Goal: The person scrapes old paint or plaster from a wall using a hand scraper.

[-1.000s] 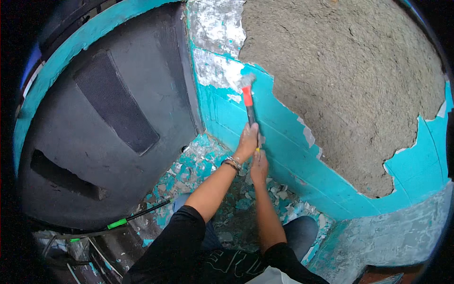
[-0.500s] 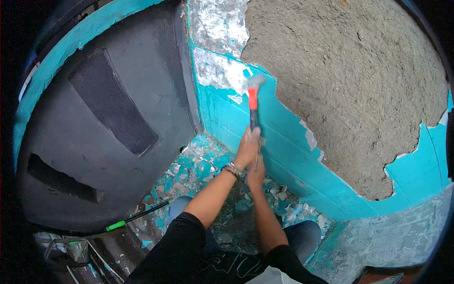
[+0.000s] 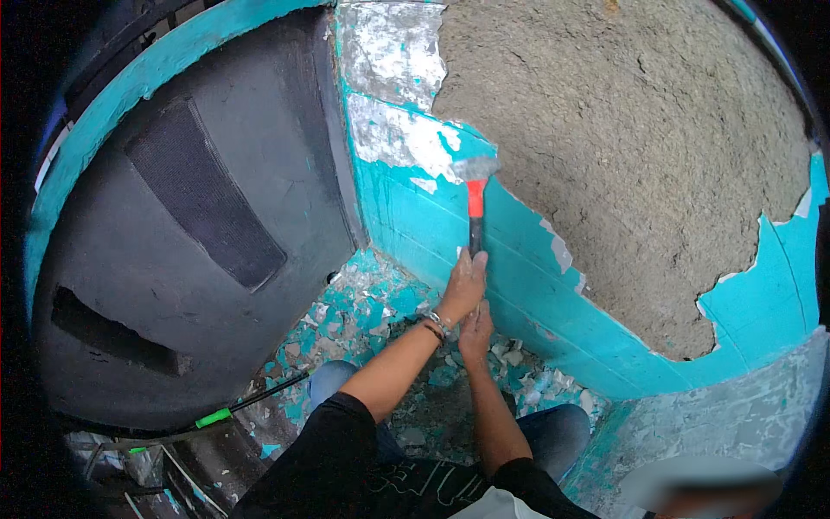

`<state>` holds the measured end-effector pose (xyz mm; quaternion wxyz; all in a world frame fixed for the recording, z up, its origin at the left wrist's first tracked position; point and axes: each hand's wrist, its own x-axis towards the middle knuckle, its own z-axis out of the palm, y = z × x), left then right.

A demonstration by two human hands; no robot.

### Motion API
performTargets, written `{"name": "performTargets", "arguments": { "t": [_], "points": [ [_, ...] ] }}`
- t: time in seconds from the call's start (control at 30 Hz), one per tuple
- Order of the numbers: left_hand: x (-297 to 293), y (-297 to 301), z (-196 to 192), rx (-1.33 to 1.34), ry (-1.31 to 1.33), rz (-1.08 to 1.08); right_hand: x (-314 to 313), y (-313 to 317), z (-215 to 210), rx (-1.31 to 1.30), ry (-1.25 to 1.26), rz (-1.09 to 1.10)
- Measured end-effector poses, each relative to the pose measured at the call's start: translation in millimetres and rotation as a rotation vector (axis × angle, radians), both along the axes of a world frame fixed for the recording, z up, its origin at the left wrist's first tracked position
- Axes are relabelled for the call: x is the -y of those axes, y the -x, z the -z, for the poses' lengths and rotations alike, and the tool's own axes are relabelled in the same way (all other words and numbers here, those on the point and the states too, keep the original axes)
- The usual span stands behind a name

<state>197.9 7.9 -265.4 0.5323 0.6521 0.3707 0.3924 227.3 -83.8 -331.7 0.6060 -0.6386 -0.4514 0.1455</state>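
Note:
Both my hands grip the dark handle of a hammer (image 3: 475, 197), one behind the other. My left hand (image 3: 467, 281), with bracelets on its wrist, is closed round the handle nearer the head. Just below it, my right hand (image 3: 475, 333) is closed round the lower end. The hammer has a red neck and a grey, slightly blurred head, which lies over turquoise paint on the wall (image 3: 415, 216), by the edge of the white patch. I cannot tell whether the head touches the surface. To the right, a broad area of rough bare mortar (image 3: 640, 147) is exposed.
Broken paint and plaster chips (image 3: 372, 303) cover the floor between my knees and the wall. A dark grey panel (image 3: 251, 130) with a mesh strip stands at the left. Near its foot lies a black rod with a green band (image 3: 213, 418). A grey ledge (image 3: 692, 428) runs lower right.
The hammer and both hands have moved slightly right and down in the picture. The hammer head is now less blurred, and both hands keep their grip.

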Motion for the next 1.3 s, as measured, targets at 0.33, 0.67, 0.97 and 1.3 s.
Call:
{"name": "performTargets", "arguments": {
  "t": [0.33,0.67,0.97,1.3],
  "points": [
    [7.2,18.0,-43.1,0.163,0.144,0.043,13.3,15.7,-56.9,0.026,0.093,0.010],
    [-1.0,6.2,-54.3,0.378,0.203,0.076,1.6,-6.3,-61.3,0.080,0.198,0.059],
    [-22.9,18.6,-73.1,0.564,0.283,0.070,-23.8,-7.9,-93.2,0.157,0.179,-0.026],
    [4.3,14.2,-56.5,0.290,0.251,0.112,14.9,3.5,-68.9,0.061,0.065,-0.004]
  ]
}}
